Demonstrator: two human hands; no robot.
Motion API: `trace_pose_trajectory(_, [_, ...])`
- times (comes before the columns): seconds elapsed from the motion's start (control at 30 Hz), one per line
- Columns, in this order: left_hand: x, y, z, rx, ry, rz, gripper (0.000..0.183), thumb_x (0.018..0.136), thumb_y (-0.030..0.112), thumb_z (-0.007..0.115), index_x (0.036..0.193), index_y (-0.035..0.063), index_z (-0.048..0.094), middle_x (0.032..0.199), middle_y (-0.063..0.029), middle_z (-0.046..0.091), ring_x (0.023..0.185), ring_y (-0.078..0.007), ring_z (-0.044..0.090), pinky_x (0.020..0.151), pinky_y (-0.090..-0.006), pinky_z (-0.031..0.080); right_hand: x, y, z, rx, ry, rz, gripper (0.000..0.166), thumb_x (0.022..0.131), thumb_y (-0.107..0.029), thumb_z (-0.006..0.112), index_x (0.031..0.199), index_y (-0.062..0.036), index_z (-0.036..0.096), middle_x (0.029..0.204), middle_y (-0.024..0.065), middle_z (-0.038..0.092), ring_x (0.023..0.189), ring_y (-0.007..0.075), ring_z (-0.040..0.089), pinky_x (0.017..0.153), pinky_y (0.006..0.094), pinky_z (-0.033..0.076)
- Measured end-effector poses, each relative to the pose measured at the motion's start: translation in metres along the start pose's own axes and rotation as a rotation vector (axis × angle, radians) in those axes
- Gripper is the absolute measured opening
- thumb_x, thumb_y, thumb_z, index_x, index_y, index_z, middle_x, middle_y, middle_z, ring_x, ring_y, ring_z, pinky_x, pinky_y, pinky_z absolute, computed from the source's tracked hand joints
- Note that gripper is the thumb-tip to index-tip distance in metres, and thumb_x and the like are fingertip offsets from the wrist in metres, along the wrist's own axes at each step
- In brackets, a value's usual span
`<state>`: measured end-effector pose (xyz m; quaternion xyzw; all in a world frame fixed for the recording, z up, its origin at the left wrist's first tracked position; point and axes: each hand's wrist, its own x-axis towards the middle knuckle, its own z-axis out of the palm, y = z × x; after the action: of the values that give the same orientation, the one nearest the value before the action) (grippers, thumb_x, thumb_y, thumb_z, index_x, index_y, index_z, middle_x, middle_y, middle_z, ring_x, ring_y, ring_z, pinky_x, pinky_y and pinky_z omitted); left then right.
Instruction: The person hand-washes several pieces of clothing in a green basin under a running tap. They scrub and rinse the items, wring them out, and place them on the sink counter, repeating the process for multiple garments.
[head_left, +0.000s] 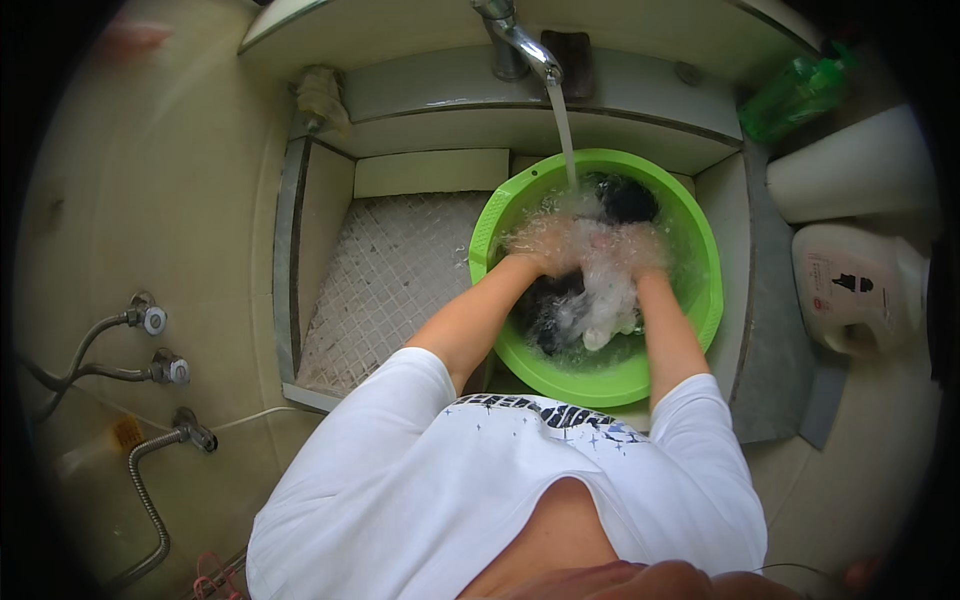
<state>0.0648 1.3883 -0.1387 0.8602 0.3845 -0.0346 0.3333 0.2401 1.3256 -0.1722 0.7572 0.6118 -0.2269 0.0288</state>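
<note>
A round green plastic basin (711, 300) holds water and dark and pale wet cloth items. Water runs into it from a chrome faucet (529, 46). My left hand (551, 244) is in the splashing water at the basin's left middle, beside dark cloth (559, 300). My right hand (643, 251) is at the right middle, close to whitish cloth (600, 335). Another dark cloth (628, 199) floats near the far side. Spray and motion blur hide the fingers of both hands, so whether they grip anything does not show.
The basin stands in a tiled washing trough (390, 277). Along the right ledge are a green pump bottle (795, 94), a white container (847, 169) and a large detergent jug (859, 289). A crumpled cloth (322, 97) lies at the back left corner. Valves with hoses (154, 319) are on the left wall.
</note>
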Motion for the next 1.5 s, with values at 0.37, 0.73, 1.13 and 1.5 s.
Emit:
trace_pose_trajectory(0.37, [-0.1,0.022,-0.046,-0.257,0.298,0.316,0.025,0.078,0.034,0.065,0.079,0.0089,0.062,0.081,-0.0081,0.061,0.075,-0.0276,0.056,0.067,-0.0326,0.045,-0.103,-0.058,-0.056,1.063,0.49,-0.168,0.029,0.082,-0.02,0.062,0.062,-0.001,0.052,0.053,0.0001,0.041,0.053,0.0062,0.036,0.048,0.0245,0.031])
trace_pose_trajectory(0.73, [-0.086,0.017,0.014,0.261,-0.165,0.049,0.119,0.044,0.039,0.086,0.141,0.0224,0.019,0.146,-0.0229,0.009,0.127,-0.051,0.02,0.088,-0.0655,0.034,-0.149,-0.039,-0.01,0.062,0.11,0.046,0.109,0.045,-0.023,0.087,0.138,-0.027,0.03,0.146,0.0158,0.014,0.13,0.0441,0.022,0.097,0.0588,0.031])
trace_pose_trajectory(1.13, [-0.003,-0.004,0.041,0.242,-0.401,-0.113,0.053,0.072,0.039,0.06,0.11,0.0028,0.06,0.118,-0.0212,0.053,0.114,-0.0343,0.048,0.095,-0.0432,0.04,-0.023,0.002,0.013,0.088,-0.315,0.04,0.06,0.067,-0.038,0.069,0.117,-0.0114,0.05,0.109,0.0196,0.055,0.104,0.0358,0.049,0.088,0.0487,0.039])
trace_pose_trajectory(1.5, [-0.053,0.012,-0.019,-0.403,0.287,0.031,0.032,0.059,0.024,0.069,0.084,0.0054,0.065,0.086,-0.0097,0.059,0.08,-0.0268,0.058,0.069,-0.036,0.047,-0.055,-0.039,-0.021,1.075,0.378,-0.084,0.031,0.074,-0.028,0.068,0.088,-0.0009,0.065,0.078,0.011,0.065,0.07,0.018,0.059,0.069,0.0305,0.046])
